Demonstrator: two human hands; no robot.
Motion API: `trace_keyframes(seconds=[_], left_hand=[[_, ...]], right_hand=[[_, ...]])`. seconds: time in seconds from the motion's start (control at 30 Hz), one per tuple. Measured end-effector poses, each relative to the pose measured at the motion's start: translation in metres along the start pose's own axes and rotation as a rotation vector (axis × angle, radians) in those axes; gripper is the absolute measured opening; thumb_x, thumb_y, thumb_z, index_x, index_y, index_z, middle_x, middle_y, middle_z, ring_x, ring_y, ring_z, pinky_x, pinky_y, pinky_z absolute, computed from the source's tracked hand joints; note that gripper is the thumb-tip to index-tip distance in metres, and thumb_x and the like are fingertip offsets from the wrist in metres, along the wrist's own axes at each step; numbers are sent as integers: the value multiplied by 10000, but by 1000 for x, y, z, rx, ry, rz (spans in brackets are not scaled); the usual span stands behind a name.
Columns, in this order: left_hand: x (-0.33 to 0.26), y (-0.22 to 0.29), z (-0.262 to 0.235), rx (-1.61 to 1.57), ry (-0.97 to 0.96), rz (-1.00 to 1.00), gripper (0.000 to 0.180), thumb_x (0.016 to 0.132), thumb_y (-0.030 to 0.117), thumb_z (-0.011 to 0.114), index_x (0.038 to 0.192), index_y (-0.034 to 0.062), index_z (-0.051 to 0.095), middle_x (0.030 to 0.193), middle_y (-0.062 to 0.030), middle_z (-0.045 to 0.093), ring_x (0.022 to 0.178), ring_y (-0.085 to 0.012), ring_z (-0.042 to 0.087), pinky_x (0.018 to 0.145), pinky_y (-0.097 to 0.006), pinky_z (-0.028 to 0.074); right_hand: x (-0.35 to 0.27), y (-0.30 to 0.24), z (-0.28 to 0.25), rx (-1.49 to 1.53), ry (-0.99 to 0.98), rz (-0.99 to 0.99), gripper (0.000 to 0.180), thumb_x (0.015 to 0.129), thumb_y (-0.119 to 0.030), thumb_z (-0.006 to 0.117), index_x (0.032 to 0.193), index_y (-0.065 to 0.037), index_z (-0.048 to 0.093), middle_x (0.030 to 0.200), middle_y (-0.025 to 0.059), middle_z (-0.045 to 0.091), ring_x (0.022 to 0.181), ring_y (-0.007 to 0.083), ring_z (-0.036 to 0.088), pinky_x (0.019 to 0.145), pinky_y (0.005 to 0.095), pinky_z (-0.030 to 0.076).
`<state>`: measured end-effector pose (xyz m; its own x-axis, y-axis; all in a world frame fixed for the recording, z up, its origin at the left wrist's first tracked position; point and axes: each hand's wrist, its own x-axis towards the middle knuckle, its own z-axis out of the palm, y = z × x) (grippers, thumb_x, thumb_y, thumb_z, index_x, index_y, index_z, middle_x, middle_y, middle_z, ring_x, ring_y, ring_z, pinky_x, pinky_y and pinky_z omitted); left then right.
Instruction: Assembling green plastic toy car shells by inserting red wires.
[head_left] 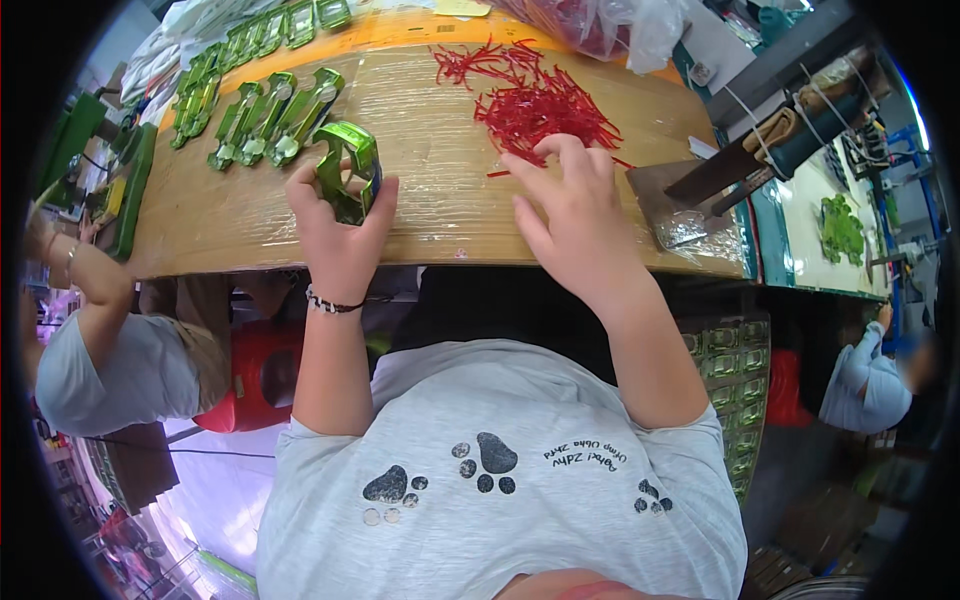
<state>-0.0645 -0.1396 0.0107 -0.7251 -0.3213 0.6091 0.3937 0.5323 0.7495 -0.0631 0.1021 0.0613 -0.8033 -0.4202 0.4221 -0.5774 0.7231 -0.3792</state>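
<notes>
My left hand [340, 225] grips a shiny green toy car body shell [350, 165] between thumb and fingers. It is held up on its side above the table, its hollow inside partly showing. Over the near edge of a pile of thin red plastic strips [545, 108] is my right hand [580, 205]. Its thumb and fingers are apart, and I see nothing between them. One short red strip lies by the index fingertip; whether the fingertips touch the pile I cannot tell.
Several green car shells [275, 115] lie in rows at the table's left and far side. A clear plastic bag [630, 25] sits beyond the strips. On the right stands a metal fixture [680, 205] with a dark bar. Co-workers sit left and right; a red stool [245, 385] stands left.
</notes>
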Motion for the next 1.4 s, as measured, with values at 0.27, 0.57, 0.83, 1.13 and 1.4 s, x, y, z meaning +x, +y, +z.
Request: trace_keyframes(seconds=[0.27,0.57,0.83,1.13,1.4], left_hand=[[-4,-6,-6,-264,-136,-138,647,758,70,824,1282,54,445,1055,-24,569,853,-75,542,745,-222,482],[-6,-9,-10,-287,-141,-149,613,784,-4,774,1303,42,453,1087,-9,573,878,-83,538,757,-226,481],[-4,-14,-9,-342,-209,-144,580,836,-40,709,1339,38,431,1104,-39,574,955,-107,559,796,-243,486],[4,27,-7,-527,-536,-431,506,885,-21,625,1344,11,415,1204,-176,608,1051,-214,625,923,-312,491],[41,33,39,-506,-724,-607,452,919,72,616,1315,-36,426,1163,-154,632,1061,-207,628,925,-306,488]], right_hand=[[-5,9,23,-336,-27,-24,367,917,-357,597,1268,-256,641,1446,63,397,1233,317,377,1021,454,281],[-39,8,13,-334,-17,70,448,899,-364,612,1295,-156,601,1334,74,466,1211,282,398,977,444,306],[-36,10,7,-197,48,59,424,830,-267,664,1197,-62,602,1111,61,537,1029,257,501,867,402,402],[-18,29,23,-58,156,70,80,792,-66,608,857,-20,602,966,127,557,959,309,540,826,406,476],[-42,33,6,188,123,173,103,819,-55,619,904,-11,581,950,148,551,959,349,547,817,424,475]])
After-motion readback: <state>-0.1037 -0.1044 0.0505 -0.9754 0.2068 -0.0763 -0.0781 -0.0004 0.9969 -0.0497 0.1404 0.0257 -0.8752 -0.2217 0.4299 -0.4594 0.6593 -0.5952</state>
